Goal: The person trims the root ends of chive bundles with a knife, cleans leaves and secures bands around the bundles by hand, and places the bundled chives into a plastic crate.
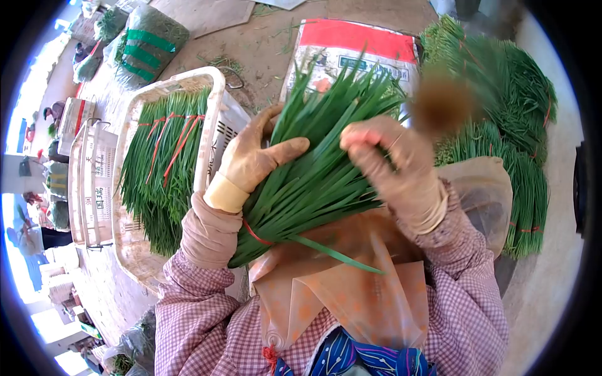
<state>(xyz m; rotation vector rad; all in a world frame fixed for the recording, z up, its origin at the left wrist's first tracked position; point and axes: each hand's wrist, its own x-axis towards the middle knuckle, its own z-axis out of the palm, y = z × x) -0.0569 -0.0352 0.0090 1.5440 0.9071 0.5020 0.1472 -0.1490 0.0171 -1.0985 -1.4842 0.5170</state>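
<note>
In the head view, two gloved hands work at one bundle of green leaves point(320, 166), which lies aslant above the lap, its upper end spread loosely and its lower end circled by one red tie point(256, 233). The left hand point(256, 150) is closed around the bundle's left side, one thumb laid across the leaves and the fingers mostly hidden behind. The right hand point(401, 166) is at the bundle's right side, fingers curled and fingertips near the thumb; whether it pinches anything I cannot tell. One single leaf point(338, 254) sticks out from the bundle's lower edge over one translucent apron point(357, 294).

Left of the bundle stands one white basket point(217, 91), packed with more leaves point(147, 200) bound by several red ties; farther left of it is a second basket point(94, 182). Beyond the bundle's tips lies one white sack point(354, 36) with one red band. Right of the bundle is one heap of tied leaves point(517, 94), its bundles too merged to count. Far beyond the bundle, to the left, sits one stuffed bag point(153, 44) with three green bands. At least two other people show small at the far left of the bundle.
</note>
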